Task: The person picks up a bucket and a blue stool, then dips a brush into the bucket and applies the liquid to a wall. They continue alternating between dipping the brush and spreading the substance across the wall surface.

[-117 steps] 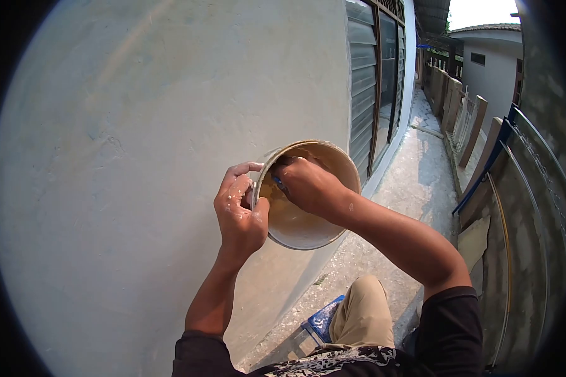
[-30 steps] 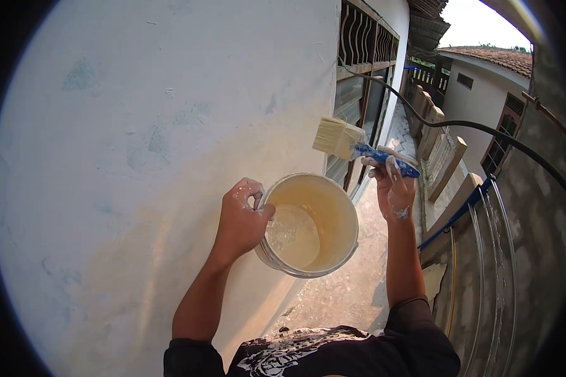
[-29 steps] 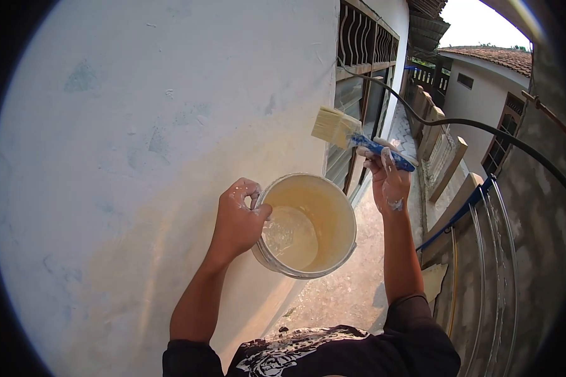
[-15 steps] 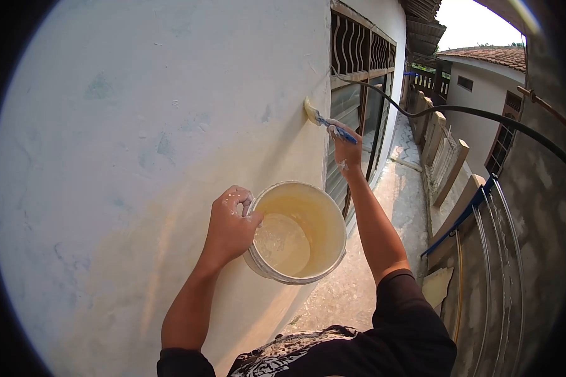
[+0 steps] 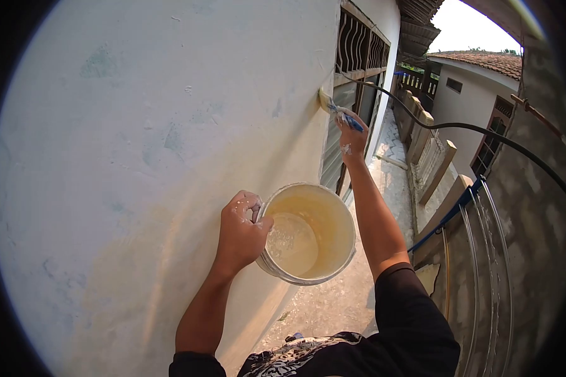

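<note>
My left hand (image 5: 244,227) is closed on the rim of a white bucket (image 5: 352,248), its thumb reaching over the inner edge. Inside lies pale cream paint (image 5: 292,246), and yellowish residue coats the bucket's wall. Paint specks dot the fingers of this hand. Higher up, my right hand (image 5: 353,135) grips the blue handle of a paintbrush (image 5: 327,102). The pale bristles press against the wall (image 5: 233,125) at its edge beside the window. A cream tint covers the wall's lower part, while its upper part is whitish with bluish patches.
A barred, louvred window (image 5: 355,50) adjoins the wall. A dark hose (image 5: 459,125) arcs across to the right. Metal tubes on a blue bracket (image 5: 449,217) stand along the grey right-hand wall (image 5: 534,220). A narrow paved path (image 5: 390,176) runs between, beside a low fence (image 5: 431,157).
The brush in my right hand has moved slightly right and up, onto the wall's edge by the window. My left hand and the bucket have shifted a little right in view.
</note>
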### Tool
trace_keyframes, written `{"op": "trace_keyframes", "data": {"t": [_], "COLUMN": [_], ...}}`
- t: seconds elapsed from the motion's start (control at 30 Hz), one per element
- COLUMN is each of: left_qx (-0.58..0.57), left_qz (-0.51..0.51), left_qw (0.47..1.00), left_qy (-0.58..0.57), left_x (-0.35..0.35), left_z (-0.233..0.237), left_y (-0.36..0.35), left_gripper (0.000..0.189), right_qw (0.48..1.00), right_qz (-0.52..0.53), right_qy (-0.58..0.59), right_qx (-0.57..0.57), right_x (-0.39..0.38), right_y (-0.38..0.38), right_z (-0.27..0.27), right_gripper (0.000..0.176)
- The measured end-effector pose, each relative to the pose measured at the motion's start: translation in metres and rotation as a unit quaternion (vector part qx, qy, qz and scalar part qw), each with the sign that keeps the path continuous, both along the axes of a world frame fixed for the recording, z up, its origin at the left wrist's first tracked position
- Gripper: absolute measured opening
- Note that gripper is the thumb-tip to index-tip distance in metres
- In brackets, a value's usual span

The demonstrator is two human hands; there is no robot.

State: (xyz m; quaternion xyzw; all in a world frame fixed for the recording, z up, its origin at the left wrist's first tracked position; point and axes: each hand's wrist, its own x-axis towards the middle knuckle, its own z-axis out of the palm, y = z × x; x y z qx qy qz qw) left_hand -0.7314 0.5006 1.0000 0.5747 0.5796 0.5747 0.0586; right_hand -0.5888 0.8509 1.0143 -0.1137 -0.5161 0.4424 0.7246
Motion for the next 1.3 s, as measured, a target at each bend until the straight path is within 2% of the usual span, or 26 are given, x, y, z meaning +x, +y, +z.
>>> {"op": "trace_keyframes", "data": {"t": [0.03, 0.1, 0.13, 0.2, 0.23, 0.3, 0.37, 0.4, 0.43, 0.6, 0.63, 0.7, 0.73, 0.8, 0.83, 0.9, 0.97, 1.03, 1.1, 1.17, 1.2, 1.27, 1.3], "left_qx": [0.0, -0.004, -0.023, -0.04, -0.033, -0.025, -0.018, -0.027, -0.042, -0.031, -0.031, -0.032, -0.028, -0.024, -0.024, -0.022, -0.063, -0.054, -0.043, -0.048, -0.047, -0.049, -0.049], "left_qz": [-0.007, -0.018, -0.014, -0.01, -0.018, -0.023, -0.023, -0.022, -0.015, 0.0, 0.004, 0.008, 0.011, 0.016, 0.014, 0.015, 0.001, 0.01, 0.018, 0.023, 0.022, 0.019, 0.018], "left_qw": [1.0, 0.999, 0.999, 0.999, 0.999, 0.998, 0.999, 0.999, 0.999, 0.999, 0.999, 0.999, 0.998, 0.998, 0.998, 0.998, 0.998, 0.998, 0.998, 0.997, 0.997, 0.997, 0.997], "left_qy": [-0.016, -0.029, -0.028, -0.027, -0.04, -0.05, -0.033, -0.033, -0.023, 0.027, 0.032, 0.039, 0.047, 0.056, 0.061, 0.065, -0.016, 0.012, 0.043, 0.063, 0.064, 0.055, 0.056], "left_x": [-0.002, -0.003, -0.003, -0.003, -0.004, -0.006, -0.002, 0.0, 0.003, 0.0, -0.001, -0.001, -0.001, -0.002, -0.002, 0.001, 0.004, 0.004, 0.003, 0.001, -0.001, -0.003, -0.004], "left_z": [-0.004, -0.007, -0.004, -0.005, -0.009, -0.012, -0.013, -0.011, -0.005, 0.002, 0.004, 0.006, 0.008, 0.009, 0.009, 0.011, 0.015, 0.016, 0.016, 0.015, 0.014, 0.013, 0.013], "left_y": [0.002, 0.003, 0.002, 0.005, 0.009, 0.017, 0.023, 0.022, 0.02, 0.024, 0.023, 0.023, 0.022, 0.02, 0.019, 0.017, 0.016, 0.015, 0.015, 0.018, 0.019, 0.02, 0.021], "left_gripper": [0.02, 0.02, 0.02, 0.02, 0.019, 0.019, 0.019, 0.019, 0.02, 0.019, 0.019, 0.019, 0.019, 0.02, 0.02, 0.02, 0.021, 0.021, 0.021, 0.019, 0.019, 0.02, 0.02], "right_qw": [1.0, 0.992, 0.992, 0.983, 0.983, 0.997, 0.978, 0.964, 0.94, 0.905, 0.905, 0.927, 0.927, 0.932, 0.932, 0.915, 0.922, 0.958, 0.965, 0.967, 0.967, 0.958, 0.958], "right_qz": [-0.004, -0.042, -0.046, 0.024, 0.024, 0.061, 0.068, 0.104, 0.18, 0.204, 0.209, 0.099, 0.101, 0.0, 0.001, -0.04, -0.079, -0.029, -0.05, -0.019, -0.02, 0.1, 0.099], "right_qy": [0.001, -0.091, -0.09, -0.16, -0.16, 0.002, 0.159, 0.205, 0.278, 0.331, 0.33, 0.225, 0.227, 0.111, 0.112, 0.014, 0.001, -0.004, -0.06, 0.019, 0.02, 0.187, 0.187], "right_qx": [-0.001, 0.073, 0.071, 0.089, 0.089, -0.051, -0.119, -0.132, -0.078, -0.17, -0.168, -0.283, -0.283, -0.345, -0.345, -0.401, -0.378, -0.287, -0.252, -0.252, -0.252, -0.195, -0.195], "right_x": [-0.006, -0.007, 0.003, 0.029, 0.036, 0.047, 0.052, 0.054, 0.053, 0.028, 0.019, 0.005, 0.008, 0.021, 0.03, 0.048, 0.038, 0.022, 0.008, 0.006, 0.01, 0.023, 0.025], "right_y": [-0.006, -0.028, -0.037, -0.046, -0.046, -0.048, -0.022, -0.007, 0.02, 0.076, 0.08, 0.076, 0.075, 0.072, 0.069, 0.064, 0.068, 0.058, 0.04, 0.017, 0.012, 0.011, 0.013], "right_z": [-0.012, -0.043, -0.056, -0.071, -0.067, -0.056, -0.043, -0.035, -0.04, -0.013, -0.019, -0.033, -0.043, -0.062, -0.062, -0.054, -0.036, 0.001, 0.051, 0.099, 0.108, 0.117, 0.111], "right_gripper": [0.022, 0.02, 0.02, 0.018, 0.018, 0.014, 0.013, 0.018, 0.021, 0.02, 0.02, 0.02, 0.02, 0.02, 0.02, 0.019, 0.016, 0.014, 0.014, 0.017, 0.017, 0.013, 0.013]}}
